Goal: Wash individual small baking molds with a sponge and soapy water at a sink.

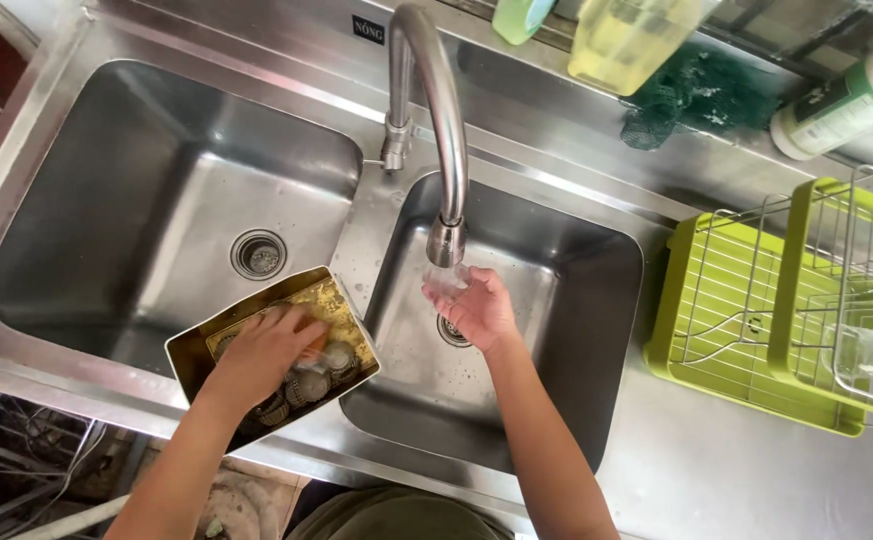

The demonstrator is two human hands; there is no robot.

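My right hand (479, 308) holds a small clear glass (446, 281) under the spout of the curved steel tap (437, 110), over the right sink basin (597, 300). My left hand (262, 352) reaches into a rectangular metal tray (189, 352) that rests on the divider between the two basins. Its fingers lie on a yellow sponge (332, 305). Several small glasses (322, 372) lie in the tray beside my fingers.
The left basin (107, 230) has a round drain (259, 254). A green drying rack (717, 330) with wire baskets and a clear glass (872, 355) stands at the right. Bottles and a dark green mesh scrubber (697, 95) line the back ledge.
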